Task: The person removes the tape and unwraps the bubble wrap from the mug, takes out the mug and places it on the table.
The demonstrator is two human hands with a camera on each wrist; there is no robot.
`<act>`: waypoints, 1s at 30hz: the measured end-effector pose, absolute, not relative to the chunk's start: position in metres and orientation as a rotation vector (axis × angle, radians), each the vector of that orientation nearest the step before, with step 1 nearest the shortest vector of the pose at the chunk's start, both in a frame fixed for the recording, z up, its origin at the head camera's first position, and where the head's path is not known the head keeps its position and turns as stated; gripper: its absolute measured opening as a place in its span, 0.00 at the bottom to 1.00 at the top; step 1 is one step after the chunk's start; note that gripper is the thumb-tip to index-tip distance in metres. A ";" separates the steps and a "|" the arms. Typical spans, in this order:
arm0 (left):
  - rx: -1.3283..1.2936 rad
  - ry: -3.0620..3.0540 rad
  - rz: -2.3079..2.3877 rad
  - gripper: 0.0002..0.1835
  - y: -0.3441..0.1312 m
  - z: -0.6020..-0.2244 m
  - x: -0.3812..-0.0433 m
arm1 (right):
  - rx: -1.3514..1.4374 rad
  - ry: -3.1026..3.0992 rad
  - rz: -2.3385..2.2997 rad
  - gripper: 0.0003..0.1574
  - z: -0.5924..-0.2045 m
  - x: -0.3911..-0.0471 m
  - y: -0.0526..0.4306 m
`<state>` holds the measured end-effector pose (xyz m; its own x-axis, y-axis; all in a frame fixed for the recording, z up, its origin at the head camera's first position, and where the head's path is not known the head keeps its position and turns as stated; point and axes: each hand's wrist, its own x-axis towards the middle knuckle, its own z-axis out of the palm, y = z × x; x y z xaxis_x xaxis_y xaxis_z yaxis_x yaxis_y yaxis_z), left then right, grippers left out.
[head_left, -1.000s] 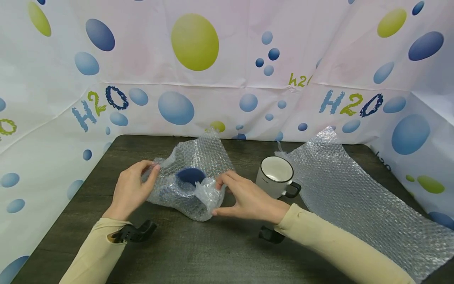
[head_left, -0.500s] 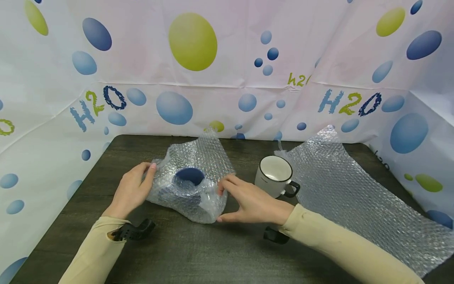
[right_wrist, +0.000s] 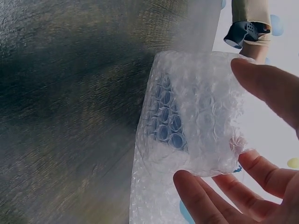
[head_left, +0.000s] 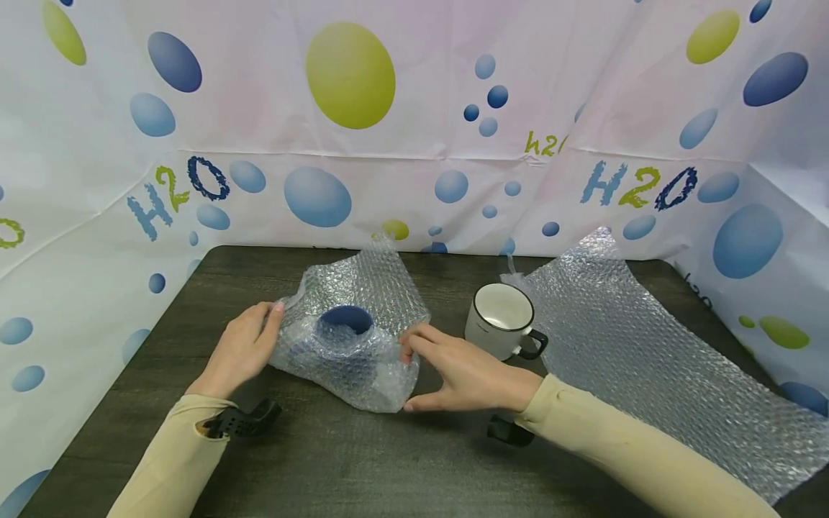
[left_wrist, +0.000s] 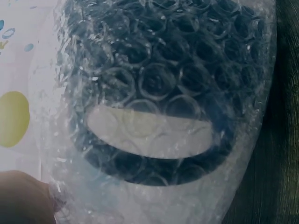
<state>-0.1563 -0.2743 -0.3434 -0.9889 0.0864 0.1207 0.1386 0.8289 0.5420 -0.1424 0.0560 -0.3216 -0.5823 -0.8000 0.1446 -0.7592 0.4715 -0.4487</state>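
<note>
A dark blue mug [head_left: 350, 317] sits in a sheet of bubble wrap [head_left: 382, 284], its rim exposed and its lower part covered. In the left wrist view the mug's handle [left_wrist: 154, 171] shows through the plastic. My left hand [head_left: 242, 347] holds the left edge of the wrap, thumb uppermost; the other fingertips are partly hidden. My right hand [head_left: 463, 370] spans the wrap's right end, the thumb at the near corner and the fingers at the far side. In the right wrist view both thumb and fingertips touch the folded plastic.
A white enamel-style mug [head_left: 501, 320] with a black rim and handle stands just beyond my right hand. A second bubble wrap sheet [head_left: 654, 360] covers the right side of the dark wooden table [head_left: 363, 467]. A printed curtain [head_left: 414, 129] hangs behind.
My right hand has moved slightly right and nearer, and the bunched wrap flap at that end has spread flatter over the mug's side. My left hand has shifted slightly down.
</note>
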 end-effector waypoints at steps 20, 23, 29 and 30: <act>-0.255 -2.650 -0.810 0.29 -0.263 -0.329 -0.144 | -1.290 2.565 -0.865 0.26 -0.311 -0.145 0.063; -0.292 -2.586 -0.801 0.27 -0.258 -0.325 -0.141 | -1.293 2.566 -0.901 0.24 -0.308 -0.145 0.064; -0.379 -2.664 -0.771 0.24 -0.248 -0.317 -0.134 | -1.316 2.573 -0.901 0.26 -0.307 -0.147 0.064; -0.386 -2.689 -0.762 0.24 -0.247 -0.316 -0.133 | -1.317 2.572 -0.900 0.26 -0.308 -0.147 0.064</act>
<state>-0.1330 -0.2469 -0.3162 -0.9128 0.1691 0.3718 0.3390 0.8214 0.4587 -0.1470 0.0643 -0.3077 -0.6158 -0.7713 0.1608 -0.7032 0.4460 -0.5536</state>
